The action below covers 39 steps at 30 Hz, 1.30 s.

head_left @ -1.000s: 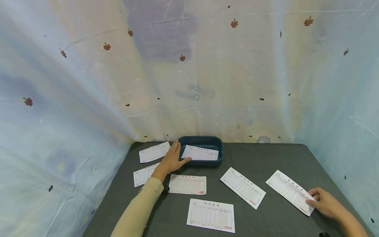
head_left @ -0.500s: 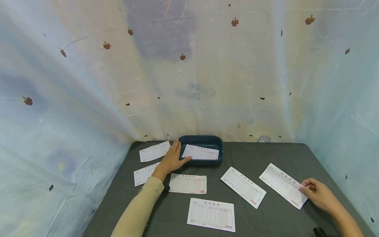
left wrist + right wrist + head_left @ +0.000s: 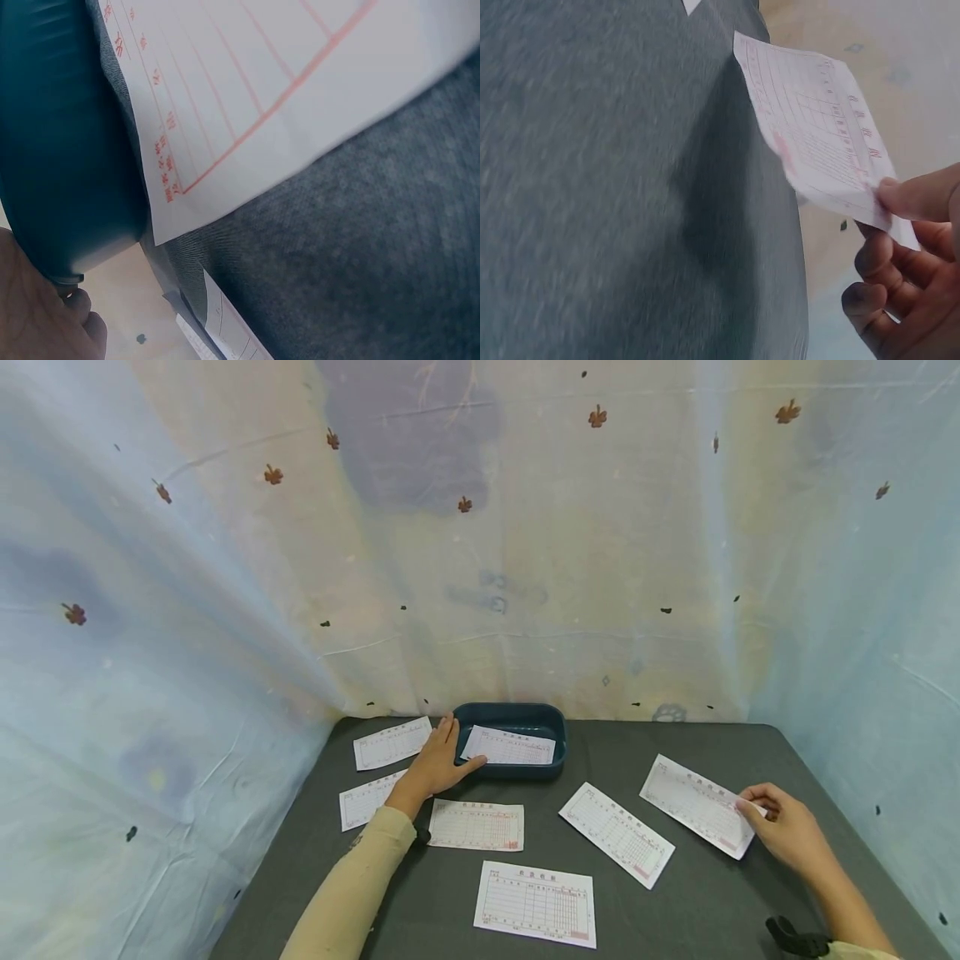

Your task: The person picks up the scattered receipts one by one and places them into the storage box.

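My right hand (image 3: 787, 828) pinches one end of a white receipt slip (image 3: 697, 802) between thumb and fingers. In the right wrist view this slip (image 3: 810, 120), printed with a red grid, tilts above the dark cloth and casts a shadow on it. My left hand (image 3: 437, 767) rests on the left side of a dark teal plastic bin (image 3: 561, 747), fingers straight and thumb spread along its front rim. The left wrist view shows that hand (image 3: 37, 315) at the bin's rim (image 3: 67, 277). One receipt slip (image 3: 510, 747) lies inside the bin.
On the dark grey tabletop (image 3: 600, 918) lie several more slips: one at the back left (image 3: 392, 744), one partly under my left arm (image 3: 367, 802), a reddish one (image 3: 476, 826), a wider one (image 3: 534, 906) and a slanted one (image 3: 617, 835). A patterned curtain (image 3: 570, 552) surrounds the table.
My right hand has carried its receipt slip left and away from me, towards the bin. The left hand and the bin have stayed in place.
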Available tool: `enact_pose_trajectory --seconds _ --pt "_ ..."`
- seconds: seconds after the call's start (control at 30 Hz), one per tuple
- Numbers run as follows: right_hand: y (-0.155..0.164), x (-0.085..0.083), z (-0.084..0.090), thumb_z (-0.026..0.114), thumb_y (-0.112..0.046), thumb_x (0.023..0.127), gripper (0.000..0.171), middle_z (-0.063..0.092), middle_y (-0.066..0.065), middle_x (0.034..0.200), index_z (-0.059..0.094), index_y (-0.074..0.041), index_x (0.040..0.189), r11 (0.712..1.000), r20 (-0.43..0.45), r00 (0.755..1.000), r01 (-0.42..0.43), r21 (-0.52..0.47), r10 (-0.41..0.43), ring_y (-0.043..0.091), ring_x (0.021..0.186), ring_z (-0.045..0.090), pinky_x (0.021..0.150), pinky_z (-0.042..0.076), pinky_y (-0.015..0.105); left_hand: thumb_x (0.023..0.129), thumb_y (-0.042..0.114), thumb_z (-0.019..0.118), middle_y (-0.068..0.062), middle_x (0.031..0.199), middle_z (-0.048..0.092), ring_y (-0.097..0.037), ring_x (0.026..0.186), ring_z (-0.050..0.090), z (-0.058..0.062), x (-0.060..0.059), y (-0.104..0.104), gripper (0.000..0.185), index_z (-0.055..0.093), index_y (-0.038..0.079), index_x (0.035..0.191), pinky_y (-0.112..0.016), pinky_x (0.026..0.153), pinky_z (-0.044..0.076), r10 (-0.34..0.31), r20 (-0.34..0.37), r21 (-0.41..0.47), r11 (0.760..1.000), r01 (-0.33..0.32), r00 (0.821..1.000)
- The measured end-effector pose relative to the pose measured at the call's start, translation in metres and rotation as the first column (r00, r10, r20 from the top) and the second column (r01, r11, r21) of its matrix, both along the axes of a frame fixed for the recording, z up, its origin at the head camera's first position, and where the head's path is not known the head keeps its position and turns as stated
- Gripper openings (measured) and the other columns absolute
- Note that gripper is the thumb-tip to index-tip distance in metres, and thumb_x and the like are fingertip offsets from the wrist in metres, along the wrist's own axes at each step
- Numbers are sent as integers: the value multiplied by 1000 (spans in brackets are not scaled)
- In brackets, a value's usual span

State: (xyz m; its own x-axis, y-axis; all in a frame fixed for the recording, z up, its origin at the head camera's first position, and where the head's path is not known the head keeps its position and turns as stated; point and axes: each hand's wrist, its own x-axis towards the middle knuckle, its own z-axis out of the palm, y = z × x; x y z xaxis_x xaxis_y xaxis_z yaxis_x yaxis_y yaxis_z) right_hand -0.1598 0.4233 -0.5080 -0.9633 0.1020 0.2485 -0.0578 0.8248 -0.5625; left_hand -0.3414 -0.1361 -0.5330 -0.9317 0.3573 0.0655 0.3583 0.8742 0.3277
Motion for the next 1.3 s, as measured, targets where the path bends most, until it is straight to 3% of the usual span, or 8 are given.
enact_pose_trajectory --seconds 0.17,0.57,0.93,1.3 --pt "-11 -6 0 70 -18 106 15 76 11 98 70 -3 109 999 -59 998 7 -37 -10 -10 81 49 65 44 19 99 80 50 -19 180 5 -37 166 9 1 0 0 115 13 -2 170 -53 133 14 -3 -2 -5 1000 3 1000" --pt "-40 -22 4 70 -14 105 13 71 6 88 69 -2 110 992 -128 992 -25 -123 9 4 69 47 55 39 26 100 80 50 -21 179 6 -37 166 8 2 0 -1 115 12 -3 170 -55 133 16 -13 2 -5 1000 13 1000" --pt "-68 -40 19 71 -17 106 15 74 11 94 70 -3 112 991 -157 987 -51 -120 32 6 72 51 60 40 25 100 78 51 -19 180 4 -37 166 8 8 4 1 114 13 -3 170 -55 133 15 -11 13 14 1000 11 1000" --pt "-102 -65 27 70 -13 106 15 74 15 95 70 0 113 969 -202 977 -113 -219 68 6 74 55 62 43 21 100 78 51 -21 180 5 -38 166 8 5 3 0 113 13 -3 170 -57 132 18 -6 18 5 1000 6 1000"
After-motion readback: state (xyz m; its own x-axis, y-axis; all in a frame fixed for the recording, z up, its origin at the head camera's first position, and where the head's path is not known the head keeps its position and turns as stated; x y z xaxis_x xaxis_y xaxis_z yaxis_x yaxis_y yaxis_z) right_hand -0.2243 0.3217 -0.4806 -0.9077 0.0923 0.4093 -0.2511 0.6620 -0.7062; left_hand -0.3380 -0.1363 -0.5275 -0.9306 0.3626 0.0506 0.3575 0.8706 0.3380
